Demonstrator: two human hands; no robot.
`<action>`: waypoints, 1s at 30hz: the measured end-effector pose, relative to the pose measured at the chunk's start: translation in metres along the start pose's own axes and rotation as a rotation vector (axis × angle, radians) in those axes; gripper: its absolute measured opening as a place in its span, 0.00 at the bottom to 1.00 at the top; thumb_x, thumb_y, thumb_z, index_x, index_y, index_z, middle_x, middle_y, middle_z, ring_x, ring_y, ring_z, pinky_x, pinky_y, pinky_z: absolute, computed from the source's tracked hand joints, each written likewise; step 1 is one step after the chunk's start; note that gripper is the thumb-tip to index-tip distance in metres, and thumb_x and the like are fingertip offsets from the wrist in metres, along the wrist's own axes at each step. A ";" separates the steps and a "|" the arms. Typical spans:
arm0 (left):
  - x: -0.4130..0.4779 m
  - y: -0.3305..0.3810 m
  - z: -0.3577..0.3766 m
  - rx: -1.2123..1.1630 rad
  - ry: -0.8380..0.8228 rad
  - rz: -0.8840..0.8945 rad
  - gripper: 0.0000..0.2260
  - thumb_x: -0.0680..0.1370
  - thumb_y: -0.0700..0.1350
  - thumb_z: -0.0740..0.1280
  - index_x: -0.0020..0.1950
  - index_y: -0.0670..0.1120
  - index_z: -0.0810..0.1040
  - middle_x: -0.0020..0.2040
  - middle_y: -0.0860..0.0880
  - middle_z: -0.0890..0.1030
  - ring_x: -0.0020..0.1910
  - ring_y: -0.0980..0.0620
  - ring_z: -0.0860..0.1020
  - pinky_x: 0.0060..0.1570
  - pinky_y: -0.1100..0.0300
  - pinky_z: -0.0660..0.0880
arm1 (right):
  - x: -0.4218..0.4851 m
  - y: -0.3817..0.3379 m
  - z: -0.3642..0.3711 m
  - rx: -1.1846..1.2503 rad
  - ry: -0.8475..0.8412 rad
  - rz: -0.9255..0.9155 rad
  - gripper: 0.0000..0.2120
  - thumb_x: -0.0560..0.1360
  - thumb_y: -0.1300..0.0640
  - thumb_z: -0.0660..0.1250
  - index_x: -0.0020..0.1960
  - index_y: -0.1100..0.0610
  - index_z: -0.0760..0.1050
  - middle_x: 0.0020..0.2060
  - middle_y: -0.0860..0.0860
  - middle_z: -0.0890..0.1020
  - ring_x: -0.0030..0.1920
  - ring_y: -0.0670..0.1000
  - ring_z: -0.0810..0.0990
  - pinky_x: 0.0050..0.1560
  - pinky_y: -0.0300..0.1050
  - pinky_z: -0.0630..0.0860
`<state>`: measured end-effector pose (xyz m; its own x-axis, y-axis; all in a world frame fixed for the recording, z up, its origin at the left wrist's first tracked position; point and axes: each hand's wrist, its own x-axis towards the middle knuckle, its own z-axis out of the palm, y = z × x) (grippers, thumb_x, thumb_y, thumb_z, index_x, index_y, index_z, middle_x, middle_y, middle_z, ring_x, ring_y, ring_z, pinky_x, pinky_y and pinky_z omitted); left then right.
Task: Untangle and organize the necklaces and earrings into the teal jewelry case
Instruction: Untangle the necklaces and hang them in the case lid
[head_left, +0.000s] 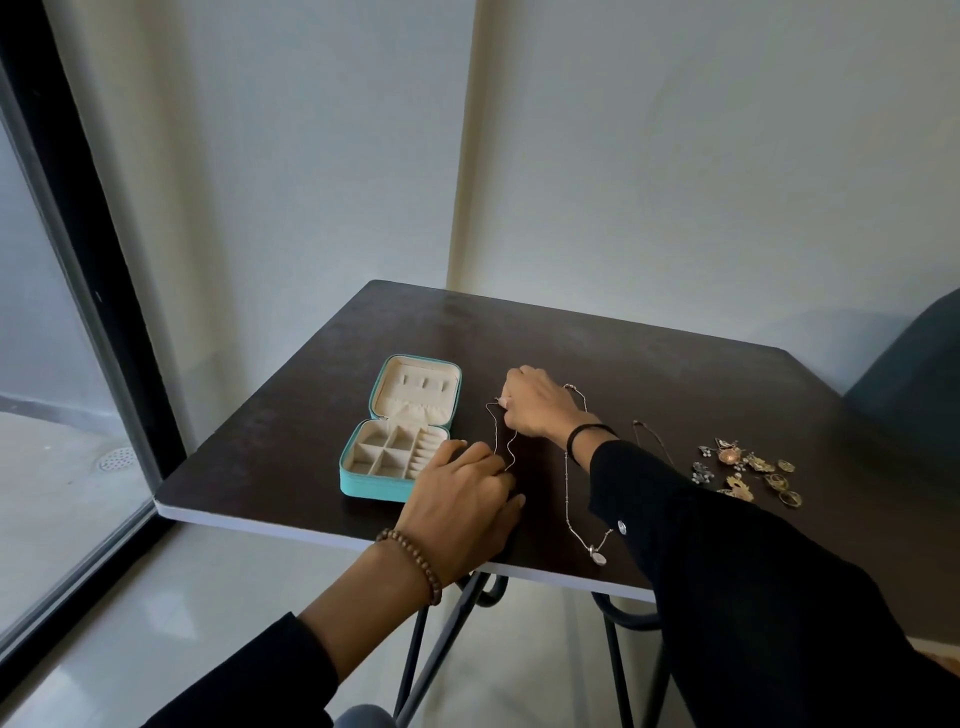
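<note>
Fingertips (508, 404) of the right hand (540, 402), curled tight at mid-frame, pinch the upper end of a thin silver chain necklace (496, 436), probably stretching it straight to clear kinks. Below it the left hand (462, 501) lies knuckles-up, fingers loosely bent over the chain's lower end; pinching or merely pressing, one cannot tell. Just left, the teal jewelry case (358, 475) lies open on the dark table (675, 374).

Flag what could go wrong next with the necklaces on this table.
The thin chain lies kinked between right hand and left hand: pulling could tighten a knot. The pendant necklace runs under the right sleeve, its pendant near the table edge: the sleeve might drag it off.
</note>
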<state>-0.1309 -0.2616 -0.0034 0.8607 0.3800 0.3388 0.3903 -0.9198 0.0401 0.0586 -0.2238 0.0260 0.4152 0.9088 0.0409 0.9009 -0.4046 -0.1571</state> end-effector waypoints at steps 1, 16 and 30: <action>0.000 0.000 -0.001 0.004 -0.001 0.003 0.19 0.84 0.56 0.54 0.60 0.49 0.80 0.58 0.52 0.80 0.63 0.52 0.72 0.69 0.54 0.60 | -0.003 0.001 -0.001 0.013 -0.002 -0.015 0.04 0.79 0.63 0.63 0.53 0.59 0.73 0.57 0.57 0.76 0.61 0.61 0.72 0.49 0.53 0.72; 0.024 -0.014 -0.066 -0.420 0.374 -0.229 0.12 0.79 0.39 0.66 0.63 0.44 0.79 0.57 0.48 0.83 0.59 0.48 0.78 0.59 0.54 0.74 | -0.071 -0.005 -0.077 1.035 0.085 -0.104 0.03 0.78 0.65 0.68 0.49 0.59 0.77 0.42 0.56 0.86 0.45 0.51 0.85 0.53 0.48 0.81; 0.033 -0.008 -0.140 -0.944 0.214 -0.299 0.10 0.77 0.48 0.72 0.54 0.44 0.84 0.47 0.41 0.85 0.47 0.47 0.82 0.54 0.54 0.78 | -0.135 -0.020 -0.144 1.171 0.093 -0.216 0.07 0.81 0.65 0.64 0.56 0.67 0.78 0.40 0.56 0.82 0.36 0.49 0.78 0.43 0.43 0.81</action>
<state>-0.1515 -0.2558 0.1391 0.6574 0.6670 0.3506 0.0829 -0.5265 0.8461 0.0026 -0.3531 0.1657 0.3202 0.9162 0.2411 0.3103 0.1391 -0.9404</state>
